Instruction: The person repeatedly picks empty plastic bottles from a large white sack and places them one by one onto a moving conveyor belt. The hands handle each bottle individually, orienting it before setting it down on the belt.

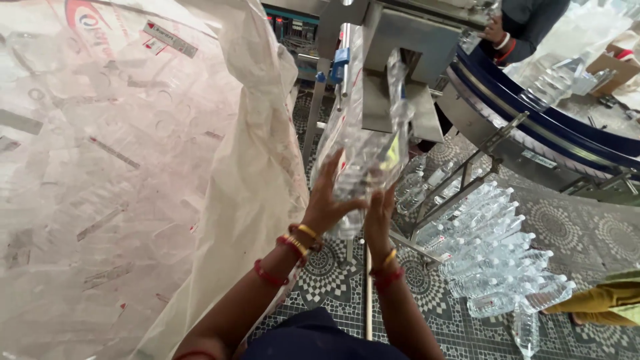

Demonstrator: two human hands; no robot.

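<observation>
Both my hands are raised in front of me, gripping a bunch of clear empty plastic bottles (365, 143) between them. My left hand (328, 199) presses against the bunch's left side, fingers spread upward. My right hand (380, 217) holds it from below on the right. Red and gold bangles circle both wrists. The bottles reach up toward a grey metal machine housing (413, 40). A huge translucent sack (133, 173) packed with more such bottles fills the left half of the view, right beside my left arm.
A heap of clear bottles (493, 260) lies on the patterned tile floor to the right. A curved blue-edged conveyor (533, 127) carries bottles at the upper right, where another person's hand (493, 30) works. Metal frame legs stand below it. A yellow-clad limb (607, 300) shows at the right edge.
</observation>
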